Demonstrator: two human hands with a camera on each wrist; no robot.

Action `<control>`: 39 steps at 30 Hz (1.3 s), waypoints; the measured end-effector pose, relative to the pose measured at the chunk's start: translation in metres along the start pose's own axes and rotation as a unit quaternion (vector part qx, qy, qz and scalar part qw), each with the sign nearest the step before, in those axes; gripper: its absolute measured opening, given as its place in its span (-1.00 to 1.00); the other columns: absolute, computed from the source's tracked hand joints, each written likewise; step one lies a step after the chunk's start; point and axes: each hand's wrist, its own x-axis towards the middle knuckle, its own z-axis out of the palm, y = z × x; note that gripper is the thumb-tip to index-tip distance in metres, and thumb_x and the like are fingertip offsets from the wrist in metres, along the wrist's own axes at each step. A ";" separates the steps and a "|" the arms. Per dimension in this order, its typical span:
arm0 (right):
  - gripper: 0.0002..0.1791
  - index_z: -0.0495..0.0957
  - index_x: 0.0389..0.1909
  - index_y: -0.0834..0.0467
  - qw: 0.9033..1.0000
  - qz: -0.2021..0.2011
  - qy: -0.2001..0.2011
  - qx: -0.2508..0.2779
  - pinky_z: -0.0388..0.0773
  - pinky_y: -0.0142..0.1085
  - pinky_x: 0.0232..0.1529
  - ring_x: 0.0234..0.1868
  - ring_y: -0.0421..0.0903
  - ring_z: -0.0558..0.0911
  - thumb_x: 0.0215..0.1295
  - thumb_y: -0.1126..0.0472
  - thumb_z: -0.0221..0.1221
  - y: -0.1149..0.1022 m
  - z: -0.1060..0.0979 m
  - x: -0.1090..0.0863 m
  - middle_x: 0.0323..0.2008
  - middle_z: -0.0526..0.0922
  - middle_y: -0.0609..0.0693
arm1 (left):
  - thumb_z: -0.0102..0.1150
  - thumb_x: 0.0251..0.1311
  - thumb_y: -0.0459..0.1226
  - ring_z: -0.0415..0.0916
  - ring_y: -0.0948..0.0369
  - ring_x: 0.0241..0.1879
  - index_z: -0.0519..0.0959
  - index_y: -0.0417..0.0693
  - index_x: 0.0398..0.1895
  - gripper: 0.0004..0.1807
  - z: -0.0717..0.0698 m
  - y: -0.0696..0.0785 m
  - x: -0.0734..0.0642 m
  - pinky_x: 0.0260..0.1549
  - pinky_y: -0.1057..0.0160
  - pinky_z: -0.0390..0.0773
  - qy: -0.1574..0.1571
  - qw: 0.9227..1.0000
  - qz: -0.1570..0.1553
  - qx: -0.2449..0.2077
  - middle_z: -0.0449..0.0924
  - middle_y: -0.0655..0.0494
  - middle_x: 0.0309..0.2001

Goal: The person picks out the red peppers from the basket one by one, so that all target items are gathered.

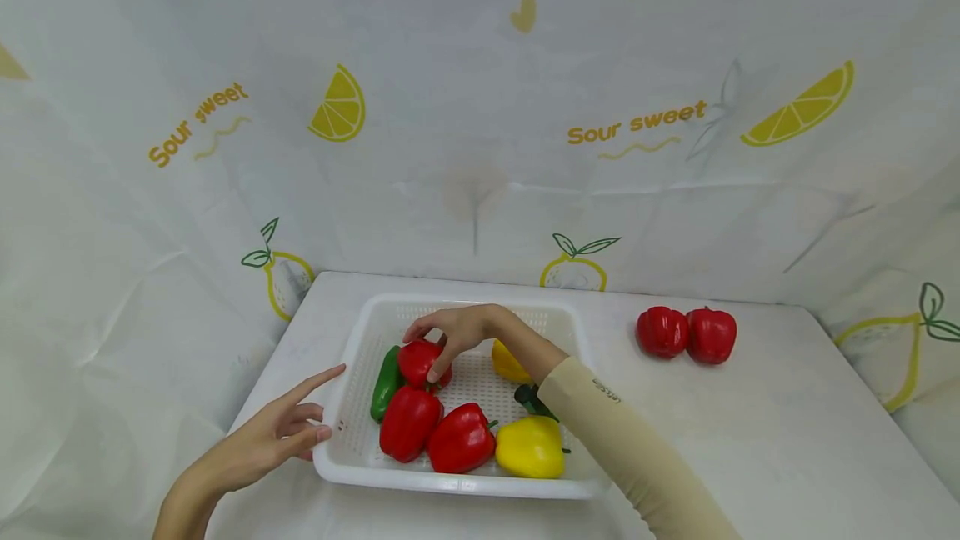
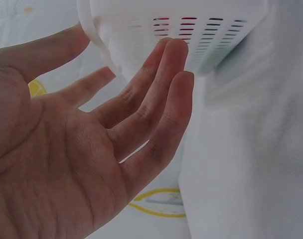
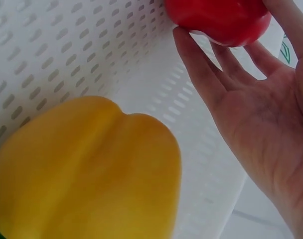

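My right hand [image 1: 459, 328] reaches into a white perforated plastic basket [image 1: 450, 483] and grips a red bell pepper [image 1: 417, 362] from above, thumb on the near side and fingers on the far side. In the right wrist view that red pepper [image 3: 224, 20] sits between the fingertips and thumb. A long green vegetable [image 1: 387, 386] lies left of it, and two more red bell peppers [image 1: 411, 425] lie in front. At the basket's left side, my left hand [image 1: 258, 444] holds nothing, its fingers spread and thumb right at the rim.
A yellow bell pepper [image 1: 529, 447] lies in the basket's front right, another yellow pepper [image 1: 510, 363] behind it. A dark green item [image 1: 529, 397] is partly hidden by the right forearm. Two red bell peppers [image 1: 711, 336] stand on the white table [image 1: 750, 440] to the right.
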 end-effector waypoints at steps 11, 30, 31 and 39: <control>-0.17 0.40 0.53 0.05 1.000 -0.014 0.008 -0.010 0.75 -0.21 0.19 0.30 0.00 0.57 0.28 0.11 0.52 -0.009 -0.006 -0.009 0.41 0.51 0.10 | 0.13 0.62 -0.28 0.76 0.28 0.03 -0.11 0.03 0.81 -0.12 0.000 -0.001 0.001 -0.06 0.22 0.82 0.005 1.000 -0.018 -0.001 0.66 -0.32 0.13; -0.12 0.44 0.53 0.08 0.996 -0.063 0.054 -0.018 0.78 -0.19 0.14 0.38 0.03 0.53 0.18 0.08 0.55 -0.027 -0.035 -0.052 0.40 0.56 0.10 | 0.15 0.61 -0.27 0.76 0.31 0.02 -0.12 0.03 0.81 -0.11 0.000 -0.001 0.001 -0.07 0.24 0.82 0.011 1.000 -0.025 0.005 0.66 -0.31 0.13; -0.12 0.44 0.53 0.07 0.996 -0.065 0.058 -0.019 0.78 -0.19 0.14 0.38 0.03 0.53 0.18 0.08 0.55 -0.028 -0.036 -0.055 0.40 0.55 0.09 | 0.15 0.61 -0.27 0.76 0.31 0.02 -0.12 0.03 0.81 -0.11 0.000 -0.001 0.001 -0.07 0.24 0.82 0.012 1.000 -0.026 0.004 0.66 -0.31 0.14; -0.12 0.44 0.51 0.06 0.990 -0.096 0.099 -0.009 0.73 -0.13 0.28 0.42 0.05 0.51 0.15 0.10 0.55 -0.032 -0.042 -0.079 0.44 0.48 0.08 | 0.14 0.61 -0.30 0.77 0.29 0.01 -0.11 0.00 0.80 -0.12 0.001 -0.001 0.001 -0.07 0.22 0.83 0.008 1.000 -0.011 0.003 0.67 -0.33 0.10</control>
